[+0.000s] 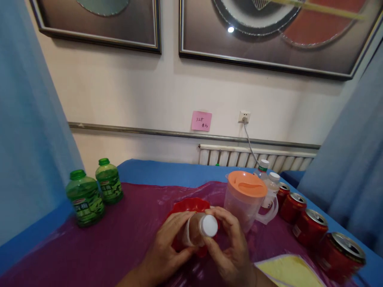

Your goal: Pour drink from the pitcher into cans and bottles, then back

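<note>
From afar, I have my left hand [169,243] grasping a brownish-filled bottle [195,230] — my right hand [231,244] gripping its white cap [210,225] — over a red bowl [191,204] near an orange-lidded pitcher [239,205], contents unclear.

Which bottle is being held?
The brownish bottle: left hand on its body, right hand at its cap. Two green bottles and two bottles behind the pitcher stand untouched.

The head camera looks forward and down past the nearby hands [167,241] to the wall [143,95]
</note>
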`<state>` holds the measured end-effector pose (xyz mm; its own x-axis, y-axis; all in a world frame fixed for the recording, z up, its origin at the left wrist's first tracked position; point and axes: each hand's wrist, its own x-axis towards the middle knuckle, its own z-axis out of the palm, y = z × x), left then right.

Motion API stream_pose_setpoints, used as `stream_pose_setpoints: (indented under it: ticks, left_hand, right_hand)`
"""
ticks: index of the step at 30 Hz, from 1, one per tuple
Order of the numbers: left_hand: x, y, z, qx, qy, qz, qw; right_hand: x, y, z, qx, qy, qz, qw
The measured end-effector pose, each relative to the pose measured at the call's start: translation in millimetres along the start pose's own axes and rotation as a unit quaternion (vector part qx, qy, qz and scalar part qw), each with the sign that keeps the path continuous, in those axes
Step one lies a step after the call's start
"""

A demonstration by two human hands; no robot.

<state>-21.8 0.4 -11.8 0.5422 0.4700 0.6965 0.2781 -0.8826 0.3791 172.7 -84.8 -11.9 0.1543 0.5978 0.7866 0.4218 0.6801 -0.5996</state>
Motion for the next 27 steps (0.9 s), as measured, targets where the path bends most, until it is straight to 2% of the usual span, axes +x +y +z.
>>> stream_pose_setpoints:
  ticks: [3, 6, 9, 13, 15, 19, 24, 27]
  left_hand:
    - [0, -1, 0.1, -0.005, 0.026, 0.011, 1.000]
    - [0, 0, 0.0, -0.019, 0.049, 0.020, 0.998]
    - [1, -1, 0.6, -0.021, 0.062, 0.025, 0.998]
    - [-1, -3, 3.7, -0.017, 0.061, 0.023, 0.998]
    - [-2, -2, 4.8, -0.012, 0.054, 0.011, 0.998]
    - [-2, 4, 1.8, -0.019, 0.031, -0.015, 0.999]
    - [3, 8, -2.5, -0.031, 0.037, -0.071, 0.996]
    - [4, 6, -0.3, -0.025, 0.054, -0.092, 0.994]
  right_hand:
    - [3, -3, 0, -0.040, -0.048, 0.024, 0.998]
    - [12, -7, -1, -0.069, -0.102, 0.014, 0.992]
    - [23, -14, -1, -0.065, -0.129, -0.006, 0.989]
    - [33, -24, -8, -0.055, -0.118, -0.025, 0.991]
    - [32, -32, -19, -0.059, -0.093, -0.006, 0.994]
    - [24, -51, -61, -0.067, -0.038, 0.107, 0.991]
    - [23, -71, -139, -0.074, 0.040, 0.228, 0.970]
    - [30, -67, -185, -0.164, 0.057, 0.277, 0.945]
